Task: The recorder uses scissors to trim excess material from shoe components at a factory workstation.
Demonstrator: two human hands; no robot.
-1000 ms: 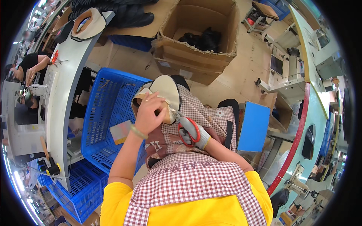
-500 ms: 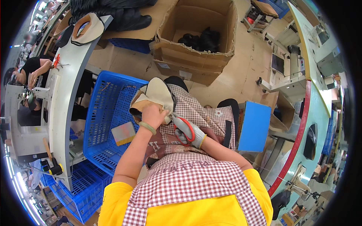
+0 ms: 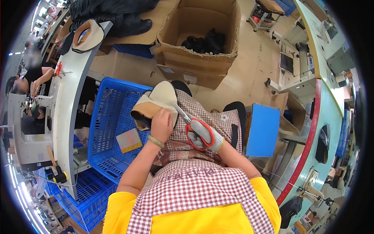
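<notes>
Over my lap lies a cream shoe upper (image 3: 163,94) with black edging and a tan inner side, its opening facing left. My left hand (image 3: 161,124), bare with a pale green bangle at the wrist, grips the upper's near edge with bent fingers. In my right hand (image 3: 200,130), which wears a grey glove, is a pair of red-handled scissors (image 3: 183,114). Their blades point up and left, close to the upper's right edge; I cannot tell whether the tips touch it. Folds of the upper and my fingers hide part of the gripped edge.
A blue plastic crate (image 3: 103,128) stands left of my lap, with a small flat card-like piece (image 3: 129,140) in it. Ahead is a large cardboard box (image 3: 194,64) holding black items. Another cream upper (image 3: 89,37) lies on the left bench. A blue panel (image 3: 263,130) stands at right.
The scissors have come away from the upper, moving slightly right, and their blades now show. The upper has turned a little, and my left hand has shifted right along its edge.
</notes>
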